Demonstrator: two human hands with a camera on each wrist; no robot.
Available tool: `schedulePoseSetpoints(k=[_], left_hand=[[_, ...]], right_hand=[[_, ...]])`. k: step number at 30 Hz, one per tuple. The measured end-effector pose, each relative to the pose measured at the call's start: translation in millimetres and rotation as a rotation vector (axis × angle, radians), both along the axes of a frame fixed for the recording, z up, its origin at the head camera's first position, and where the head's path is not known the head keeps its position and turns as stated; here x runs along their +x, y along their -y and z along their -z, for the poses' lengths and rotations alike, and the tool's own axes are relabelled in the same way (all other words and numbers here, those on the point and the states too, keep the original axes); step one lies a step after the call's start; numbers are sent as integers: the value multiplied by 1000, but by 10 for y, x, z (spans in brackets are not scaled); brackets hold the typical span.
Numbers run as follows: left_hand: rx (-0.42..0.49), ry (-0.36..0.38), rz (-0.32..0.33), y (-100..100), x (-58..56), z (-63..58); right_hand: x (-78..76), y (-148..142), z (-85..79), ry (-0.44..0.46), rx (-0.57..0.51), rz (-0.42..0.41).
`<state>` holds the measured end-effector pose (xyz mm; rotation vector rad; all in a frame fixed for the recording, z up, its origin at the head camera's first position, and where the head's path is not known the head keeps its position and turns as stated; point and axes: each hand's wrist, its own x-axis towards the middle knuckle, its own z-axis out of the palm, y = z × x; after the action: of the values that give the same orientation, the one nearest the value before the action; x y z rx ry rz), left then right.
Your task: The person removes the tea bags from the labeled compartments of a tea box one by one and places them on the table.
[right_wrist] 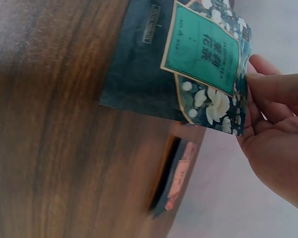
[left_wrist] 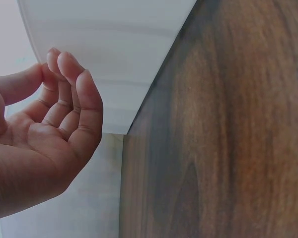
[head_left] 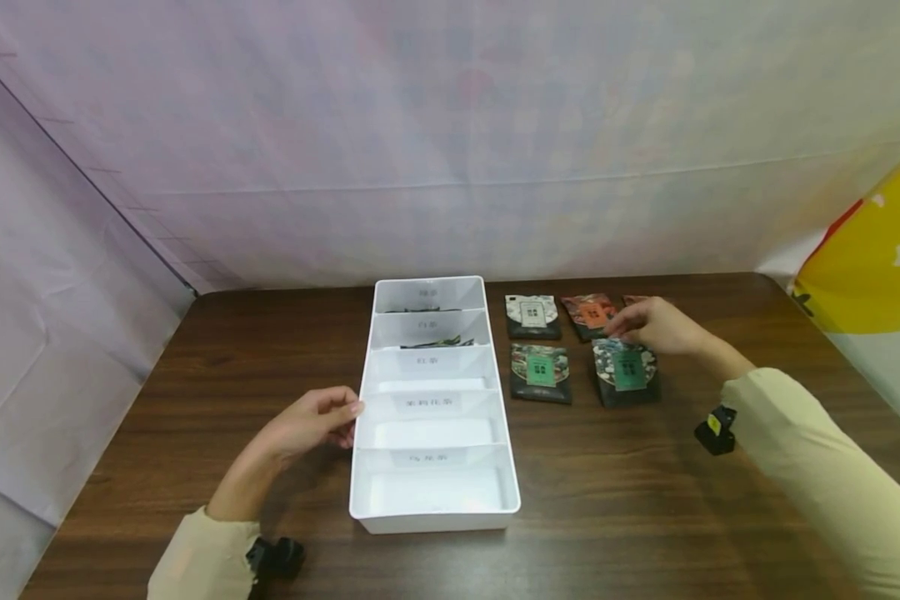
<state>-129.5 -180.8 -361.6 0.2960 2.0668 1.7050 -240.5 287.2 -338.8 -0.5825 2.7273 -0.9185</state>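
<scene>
My right hand [head_left: 663, 327] pinches the top edge of a dark green tea packet [right_wrist: 208, 59] with a green label reading jasmine tea and white flowers. In the head view this tea packet [head_left: 627, 373] is the front right one of the group. My left hand [head_left: 318, 421] is at the left side of a long white divided box [head_left: 366, 467], thumb at its rim and curled fingers against the outer wall. Tea packets stand in the two far compartments [head_left: 438, 342]; the three nearer ones show bare bottoms.
Beside the box lie a white-topped packet [head_left: 532, 317], a green-labelled packet [head_left: 540, 372] and a red packet [head_left: 589, 315]. Another red packet [head_left: 637, 299] is partly behind my right hand. The brown wooden table [head_left: 645, 500] meets a pale curtain [head_left: 450, 167] at the back.
</scene>
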Motion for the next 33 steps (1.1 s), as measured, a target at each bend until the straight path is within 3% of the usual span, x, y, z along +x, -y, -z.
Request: schedulePoseSetpoints(k=[10, 18, 27, 33], left_hand=[[0, 0, -4, 0, 1, 15], [-9, 2, -9, 6, -4, 25], [-10, 1, -10, 7, -3, 32], [-7, 5, -12, 10, -8, 35]], right_hand=[[-21, -32, 126, -32, -4, 28], [-17, -112, 127, -39, 56, 59], [163, -205, 70, -11, 63, 51], [321, -262, 83, 86, -25, 16]])
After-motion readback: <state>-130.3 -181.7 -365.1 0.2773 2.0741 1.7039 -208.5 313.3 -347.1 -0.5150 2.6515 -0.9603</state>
